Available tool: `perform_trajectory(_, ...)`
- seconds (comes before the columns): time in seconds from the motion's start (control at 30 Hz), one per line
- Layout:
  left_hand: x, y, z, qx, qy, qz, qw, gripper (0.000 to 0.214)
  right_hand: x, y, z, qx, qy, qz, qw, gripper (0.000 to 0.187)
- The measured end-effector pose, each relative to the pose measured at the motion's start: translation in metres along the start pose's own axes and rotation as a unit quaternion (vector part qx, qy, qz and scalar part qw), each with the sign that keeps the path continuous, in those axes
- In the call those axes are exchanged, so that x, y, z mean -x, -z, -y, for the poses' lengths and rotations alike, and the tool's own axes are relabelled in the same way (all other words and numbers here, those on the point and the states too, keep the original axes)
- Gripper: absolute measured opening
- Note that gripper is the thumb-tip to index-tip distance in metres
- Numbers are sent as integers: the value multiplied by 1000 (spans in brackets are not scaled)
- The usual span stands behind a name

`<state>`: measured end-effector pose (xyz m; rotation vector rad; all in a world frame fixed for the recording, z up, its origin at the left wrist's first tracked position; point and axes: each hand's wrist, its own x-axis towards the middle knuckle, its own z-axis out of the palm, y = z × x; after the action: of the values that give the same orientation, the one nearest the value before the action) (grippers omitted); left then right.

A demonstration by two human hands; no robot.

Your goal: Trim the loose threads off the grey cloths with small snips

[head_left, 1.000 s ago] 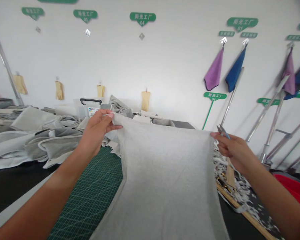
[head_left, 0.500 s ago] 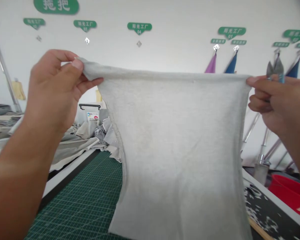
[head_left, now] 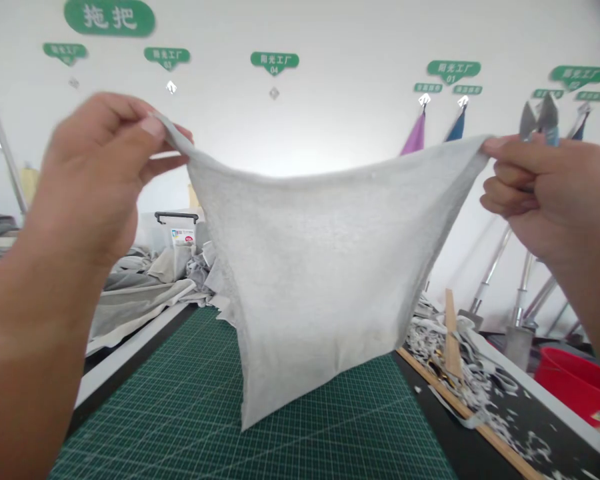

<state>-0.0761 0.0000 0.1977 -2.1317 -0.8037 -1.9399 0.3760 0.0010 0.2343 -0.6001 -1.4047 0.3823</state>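
Observation:
A light grey cloth (head_left: 310, 267) hangs in the air between my two hands, its top edge sagging in the middle. My left hand (head_left: 105, 167) pinches its upper left corner between thumb and fingers. At the upper right corner, the thumb and forefinger of my right hand (head_left: 555, 180) are closed on the cloth. That same hand also carries small snips (head_left: 541, 123), whose metal blades point up above the knuckles; their handle is mostly hidden in the palm. Below, the cloth's lower corner hangs over a green cutting mat (head_left: 300, 440).
Grey cloths (head_left: 145, 293) lie heaped at the left, before a clear box (head_left: 180, 233) with a black handle. On the right are white fabric scraps (head_left: 475, 347), wooden strips (head_left: 453, 333), a red bucket (head_left: 570, 380) and leaning metal poles (head_left: 523, 293). Green signs (head_left: 275, 61) line the wall.
The cloth's top edge was taut and now sags. Its lower part has swung up and away, uncovering more mat and the scraps at right. My right hand has come slightly left.

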Motion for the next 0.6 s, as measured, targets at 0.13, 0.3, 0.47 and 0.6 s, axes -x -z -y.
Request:
perform_trajectory(0.13, 30, -26, 0, -21, 158, 167, 973, 26, 32, -22, -2, -6, -94, 41, 995, 32)
perform_trajectory(0.3, 92, -85, -16, 81, 219, 424, 875, 70, 79, -59, -7, -12, -179, 89, 980, 38)
perform_trajectory(0.47, 141, -141, -56, 212, 190, 454, 844, 89, 115, -83, -15, -19, -248, 150, 957, 29)
perform_trajectory(0.6, 169, -165, -71, 279, 225, 554, 751, 69, 126, -88, -20, -31, -284, 160, 945, 29)
